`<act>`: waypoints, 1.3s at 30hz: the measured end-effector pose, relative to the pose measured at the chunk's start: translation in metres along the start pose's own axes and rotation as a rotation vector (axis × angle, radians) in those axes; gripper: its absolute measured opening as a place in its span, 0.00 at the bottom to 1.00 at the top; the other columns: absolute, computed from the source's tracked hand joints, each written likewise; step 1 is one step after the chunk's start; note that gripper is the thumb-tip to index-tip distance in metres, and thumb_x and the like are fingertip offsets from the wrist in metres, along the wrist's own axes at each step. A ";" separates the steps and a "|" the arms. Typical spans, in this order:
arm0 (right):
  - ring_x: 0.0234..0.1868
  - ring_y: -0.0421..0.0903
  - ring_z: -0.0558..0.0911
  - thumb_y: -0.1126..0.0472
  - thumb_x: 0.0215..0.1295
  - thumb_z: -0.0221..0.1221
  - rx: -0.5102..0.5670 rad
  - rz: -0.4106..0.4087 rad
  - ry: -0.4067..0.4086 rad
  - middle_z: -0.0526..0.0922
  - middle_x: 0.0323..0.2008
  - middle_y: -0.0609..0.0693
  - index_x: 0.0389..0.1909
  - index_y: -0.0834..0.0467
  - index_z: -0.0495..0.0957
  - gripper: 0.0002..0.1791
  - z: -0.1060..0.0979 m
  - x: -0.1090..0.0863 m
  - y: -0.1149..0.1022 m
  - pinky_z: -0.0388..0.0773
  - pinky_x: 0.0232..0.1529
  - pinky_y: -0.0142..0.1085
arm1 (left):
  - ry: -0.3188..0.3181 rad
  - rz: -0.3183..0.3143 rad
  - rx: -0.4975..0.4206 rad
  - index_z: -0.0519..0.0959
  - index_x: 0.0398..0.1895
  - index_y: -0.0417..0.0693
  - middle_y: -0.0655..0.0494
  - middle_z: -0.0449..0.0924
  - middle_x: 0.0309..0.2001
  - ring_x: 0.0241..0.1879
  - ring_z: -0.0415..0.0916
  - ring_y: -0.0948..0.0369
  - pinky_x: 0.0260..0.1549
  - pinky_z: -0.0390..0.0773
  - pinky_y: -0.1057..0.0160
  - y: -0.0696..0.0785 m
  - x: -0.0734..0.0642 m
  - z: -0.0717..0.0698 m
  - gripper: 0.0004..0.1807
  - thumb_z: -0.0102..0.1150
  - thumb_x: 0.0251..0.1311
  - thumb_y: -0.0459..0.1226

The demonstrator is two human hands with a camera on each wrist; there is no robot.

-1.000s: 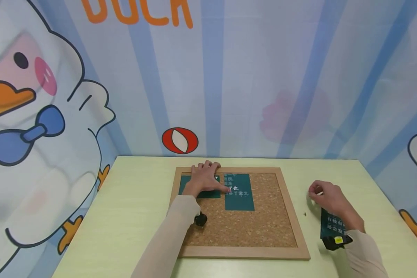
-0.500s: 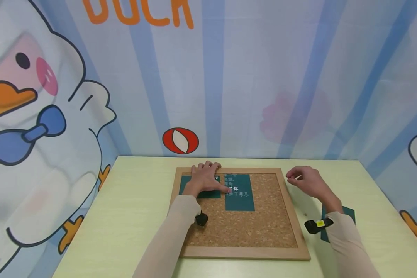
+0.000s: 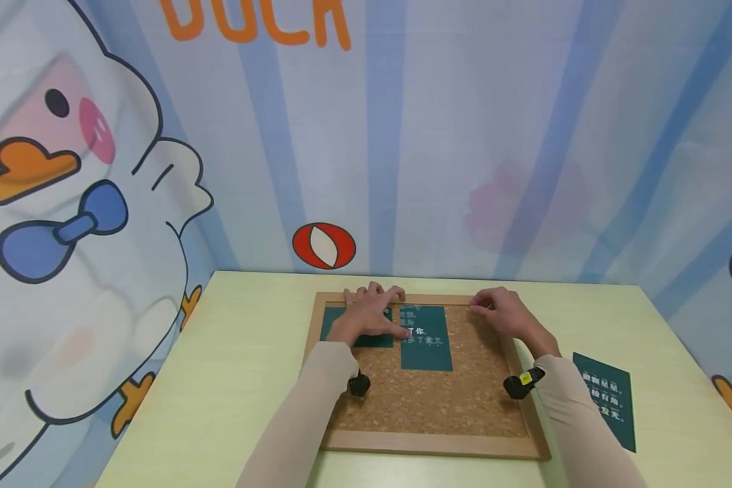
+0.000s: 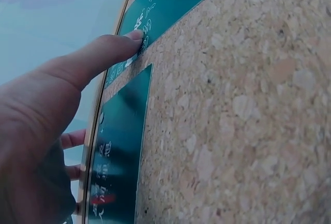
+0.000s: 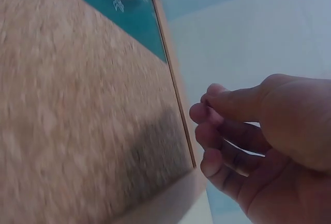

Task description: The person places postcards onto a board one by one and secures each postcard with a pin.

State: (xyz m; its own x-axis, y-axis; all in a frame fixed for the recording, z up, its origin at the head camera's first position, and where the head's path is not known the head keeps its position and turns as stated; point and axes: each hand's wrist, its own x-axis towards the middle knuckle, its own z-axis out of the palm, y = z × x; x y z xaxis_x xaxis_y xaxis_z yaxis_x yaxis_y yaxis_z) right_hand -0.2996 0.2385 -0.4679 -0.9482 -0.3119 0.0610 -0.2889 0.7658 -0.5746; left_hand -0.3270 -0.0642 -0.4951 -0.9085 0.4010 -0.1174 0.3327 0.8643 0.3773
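My left hand is spread over the top of a wood-framed cork board. Its thumb presses on a dark green card with white writing, while the other fingers reach past the top of the frame. Under that hand lies a second green card, partly hidden, a small pin at its upper right corner. Above the board's upper right part is my right hand, with thumb and forefinger tips pinched on a tiny pin, mostly hidden between them.
To the right of the board, a loose green card with white writing lies on the pale yellow table, partly covered by the right sleeve. A blue striped backdrop with cartoon ducks rises behind the table's back edge.
My right hand has come up from beside the loose card on the table, moving left to the board's upper right part. The left hand stays on the cards.
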 end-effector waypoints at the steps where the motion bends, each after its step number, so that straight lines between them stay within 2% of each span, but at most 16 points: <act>1: 0.41 0.53 0.83 0.65 0.75 0.61 -0.001 -0.007 0.004 0.86 0.39 0.57 0.45 0.66 0.85 0.08 0.002 0.002 -0.002 0.82 0.42 0.49 | -0.008 0.002 0.008 0.68 0.67 0.73 0.47 0.63 0.66 0.66 0.61 0.44 0.68 0.37 0.25 -0.001 0.002 0.001 0.40 0.72 0.53 0.67; 10: 0.37 0.51 0.83 0.64 0.75 0.61 -0.026 -0.033 0.010 0.86 0.36 0.55 0.42 0.64 0.86 0.08 0.015 0.018 -0.011 0.82 0.41 0.48 | -0.049 0.022 0.031 0.72 0.69 0.79 0.48 0.62 0.69 0.65 0.60 0.44 0.65 0.36 0.23 -0.006 0.011 0.007 0.38 0.68 0.54 0.69; 18: 0.32 0.47 0.79 0.63 0.75 0.61 -0.031 -0.069 -0.085 0.85 0.33 0.52 0.37 0.60 0.86 0.07 0.024 0.035 -0.015 0.76 0.36 0.44 | -0.043 0.017 0.021 0.72 0.69 0.79 0.48 0.61 0.70 0.67 0.58 0.44 0.67 0.33 0.24 -0.008 0.009 0.007 0.37 0.69 0.55 0.67; 25: 0.32 0.46 0.76 0.65 0.73 0.63 -0.079 -0.052 -0.154 0.84 0.31 0.50 0.35 0.60 0.85 0.05 0.028 0.048 -0.017 0.74 0.36 0.41 | -0.022 0.030 0.026 0.73 0.69 0.78 0.48 0.63 0.68 0.66 0.61 0.44 0.68 0.38 0.25 0.000 -0.002 -0.003 0.36 0.69 0.55 0.67; 39: 0.34 0.47 0.75 0.69 0.76 0.56 -0.054 -0.039 -0.232 0.80 0.32 0.51 0.37 0.62 0.81 0.07 0.031 0.054 -0.019 0.72 0.40 0.42 | -0.029 0.032 0.011 0.73 0.68 0.79 0.48 0.63 0.68 0.66 0.60 0.45 0.67 0.35 0.25 -0.007 0.007 0.006 0.36 0.69 0.55 0.67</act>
State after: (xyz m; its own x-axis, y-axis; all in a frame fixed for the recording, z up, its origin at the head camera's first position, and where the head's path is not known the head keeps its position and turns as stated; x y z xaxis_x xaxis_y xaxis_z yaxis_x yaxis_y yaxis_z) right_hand -0.3411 0.1898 -0.4786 -0.8822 -0.4578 -0.1101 -0.3372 0.7775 -0.5308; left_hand -0.3340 -0.0655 -0.5042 -0.8897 0.4370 -0.1326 0.3642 0.8541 0.3713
